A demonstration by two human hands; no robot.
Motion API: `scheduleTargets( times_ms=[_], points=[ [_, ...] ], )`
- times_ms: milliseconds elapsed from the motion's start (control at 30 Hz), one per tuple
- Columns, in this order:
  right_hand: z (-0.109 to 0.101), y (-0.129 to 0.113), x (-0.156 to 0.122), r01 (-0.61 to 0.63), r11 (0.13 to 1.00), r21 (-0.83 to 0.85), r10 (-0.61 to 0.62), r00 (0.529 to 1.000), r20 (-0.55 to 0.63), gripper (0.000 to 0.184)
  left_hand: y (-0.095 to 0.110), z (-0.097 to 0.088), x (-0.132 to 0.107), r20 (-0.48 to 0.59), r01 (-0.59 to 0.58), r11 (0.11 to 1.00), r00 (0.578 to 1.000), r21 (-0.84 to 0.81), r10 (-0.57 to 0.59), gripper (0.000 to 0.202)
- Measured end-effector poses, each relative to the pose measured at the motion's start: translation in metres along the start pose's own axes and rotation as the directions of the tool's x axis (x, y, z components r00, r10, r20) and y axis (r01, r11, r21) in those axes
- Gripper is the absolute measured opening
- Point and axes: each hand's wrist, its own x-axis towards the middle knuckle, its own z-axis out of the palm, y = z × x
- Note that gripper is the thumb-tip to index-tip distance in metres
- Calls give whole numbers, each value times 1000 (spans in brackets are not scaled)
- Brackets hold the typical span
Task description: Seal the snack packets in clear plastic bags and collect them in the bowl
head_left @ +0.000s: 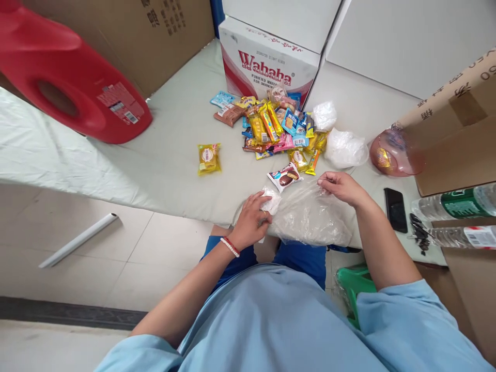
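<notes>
At the table's front edge, my left hand (252,218) has its fingers curled over a small white crumpled plastic bundle (273,200). My right hand (343,187) pinches the upper edge of a clear plastic bag (315,219), which spreads in front of me and sags over the edge. Just above the bag lies a snack pack with a chocolate pie picture (285,176). A yellow wrapped snack (209,158) sits apart to the left. Beyond is a pile of colourful wrapped snacks (271,124). What is inside the white bundle is hidden.
Two white plastic bundles (346,148) and a reddish clear container (399,152) stand right of the pile. Further right are a phone (395,210) and bottles (461,202). A Wahaha carton (267,64) stands behind; a red jug (73,77) is at left. A green stool (354,289) is below.
</notes>
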Motion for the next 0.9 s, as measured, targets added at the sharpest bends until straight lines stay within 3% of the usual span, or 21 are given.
scheduleTargets(
  times_ms=[67, 100, 167, 233, 267, 300, 400, 467, 500, 567, 667, 800, 900],
  points=[
    [5, 1, 10, 131, 967, -217, -159, 980, -117, 32, 1, 1, 1, -43, 21, 1000, 999, 0, -21, 16],
    [9, -1, 11, 181, 928, -325, -254, 947, -198, 27, 2, 2, 1, -62, 39, 999, 997, 10, -39, 14],
    [18, -8, 5, 204, 846, -492, -419, 825, -379, 24, 5, 8, 3, -97, 81, 995, 992, 54, -76, 17],
    [30, -15, -13, 166, 804, -571, -507, 693, -512, 25, 7, 15, 5, -114, 105, 988, 989, 111, -92, 20],
    [38, -17, -26, 168, 793, -585, -528, 669, -524, 23, 8, 18, 5, -114, 104, 986, 990, 134, -88, 18],
    [47, -18, -39, 197, 785, -588, -539, 684, -491, 22, 10, 21, 4, -116, 96, 984, 990, 151, -79, 15],
    [82, -7, -75, 352, 777, -522, -505, 844, -182, 22, 19, 21, 2, -209, 90, 977, 977, 194, -49, 4],
    [106, 4, -91, 376, 801, -466, -433, 901, -17, 26, 31, 16, 3, -316, 95, 965, 949, 243, -14, 14],
    [116, 9, -97, 359, 816, -454, -398, 917, 11, 29, 39, 14, 4, -342, 71, 962, 940, 263, 24, 17],
    [132, 16, -103, 312, 831, -461, -346, 938, 11, 30, 57, 12, 12, -292, -66, 964, 946, 258, 142, 19],
    [146, 19, -108, 256, 821, -511, -301, 954, -5, 27, 75, 24, 31, -99, -263, 953, 955, 152, 279, 23],
    [151, 26, -125, 337, 809, -481, -376, 927, 17, 29, 67, 51, 53, 74, -151, 952, 988, 267, 136, 35],
    [145, 37, -148, 392, 853, -345, -412, 911, 18, 35, 49, 59, 53, 154, -132, 919, 985, 371, 79, 47]
  ],
)
